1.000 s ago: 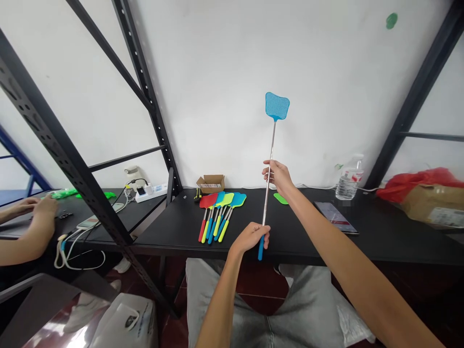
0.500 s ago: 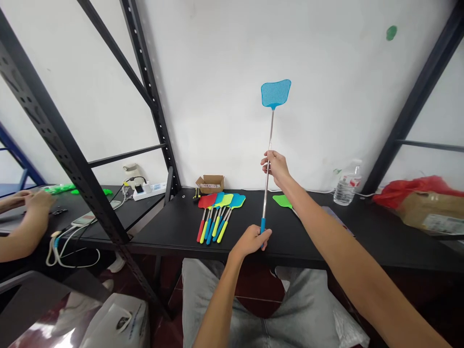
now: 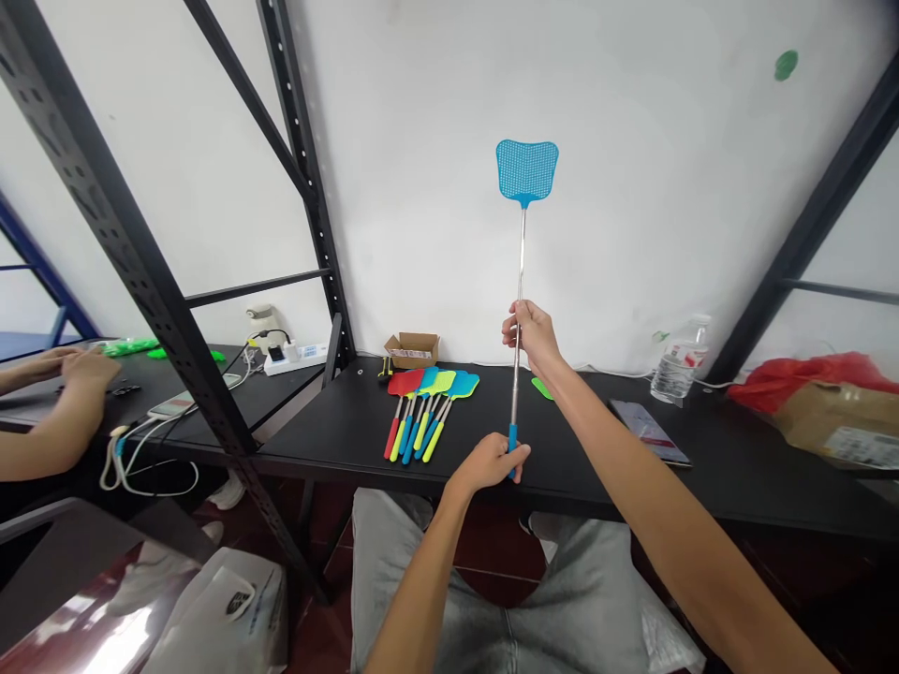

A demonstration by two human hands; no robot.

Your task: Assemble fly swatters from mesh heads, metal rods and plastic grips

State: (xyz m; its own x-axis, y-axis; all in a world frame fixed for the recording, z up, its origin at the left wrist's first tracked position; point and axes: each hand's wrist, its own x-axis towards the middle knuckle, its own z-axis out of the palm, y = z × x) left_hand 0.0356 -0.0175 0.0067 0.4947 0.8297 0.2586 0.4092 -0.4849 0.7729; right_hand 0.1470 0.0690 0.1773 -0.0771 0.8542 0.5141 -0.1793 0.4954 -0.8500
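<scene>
A blue fly swatter with an extended metal shaft stands upright in front of me, its mesh head at the top against the white wall. My left hand is wrapped round its blue grip at the table's front edge. Higher up, my right hand pinches the metal shaft between thumb and fingers. Left of my hands, a bunch of fly swatters with red, blue and yellow heads and grips lies fanned on the black table. A green swatter head shows partly behind my right forearm, which hides the rest.
A small open cardboard box sits by the wall. To the right are a phone, a water bottle and a carton under red plastic. At far left, another person's hands rest near a power strip and cables.
The swatter's mesh head has turned to face me more squarely, and its shaft is more upright. Both hands keep their hold. The view has shifted slightly, and more of the phone shows.
</scene>
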